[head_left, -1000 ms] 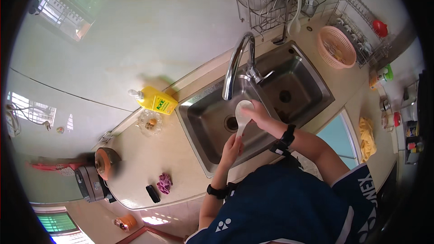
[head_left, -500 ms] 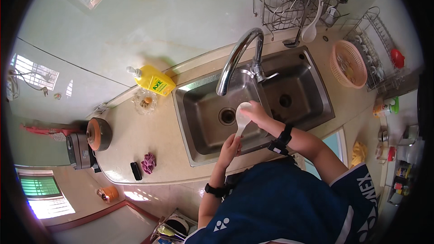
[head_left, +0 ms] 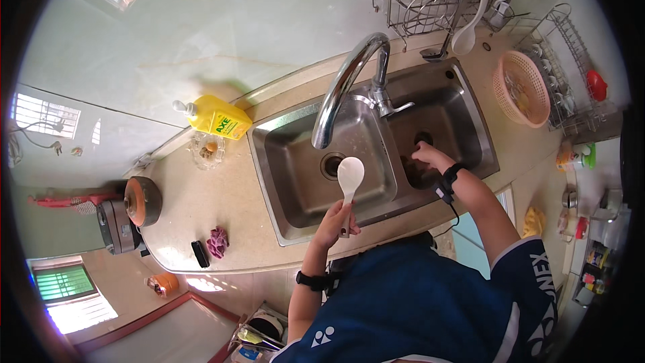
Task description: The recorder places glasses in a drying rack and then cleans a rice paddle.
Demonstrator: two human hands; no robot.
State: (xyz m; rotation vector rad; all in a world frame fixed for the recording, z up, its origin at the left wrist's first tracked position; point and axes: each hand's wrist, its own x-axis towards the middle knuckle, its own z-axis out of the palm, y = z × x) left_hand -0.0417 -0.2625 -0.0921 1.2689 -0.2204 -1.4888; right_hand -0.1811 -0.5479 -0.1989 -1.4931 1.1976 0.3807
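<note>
Over the front of the left sink basin (head_left: 289, 195), my left hand (head_left: 330, 224) is closed around the handle of a white rice paddle (head_left: 351, 176). Its broad oval head points up and away from me, above the drain. My right hand (head_left: 433, 157) is over the right basin (head_left: 440, 104), its fingers drawn together near that basin's drain. Whatever those fingers may hold is too small to make out. Something dark brown (head_left: 415, 169) lies in the basin beside them. The chrome faucet (head_left: 344, 87) arches over the left basin.
Left of the sink stand a yellow soap bottle (head_left: 220, 117) and a glass dish (head_left: 207, 152). A purple cloth (head_left: 218, 242), a black case (head_left: 199, 254) and a lidded pot (head_left: 143, 200) are farther left. A pink basket (head_left: 521, 91) sits at the right, near wire racks (head_left: 430, 10).
My right hand has left the paddle's head and moved right, into the right basin area. My left hand still grips the paddle, now slightly lower and nearer me.
</note>
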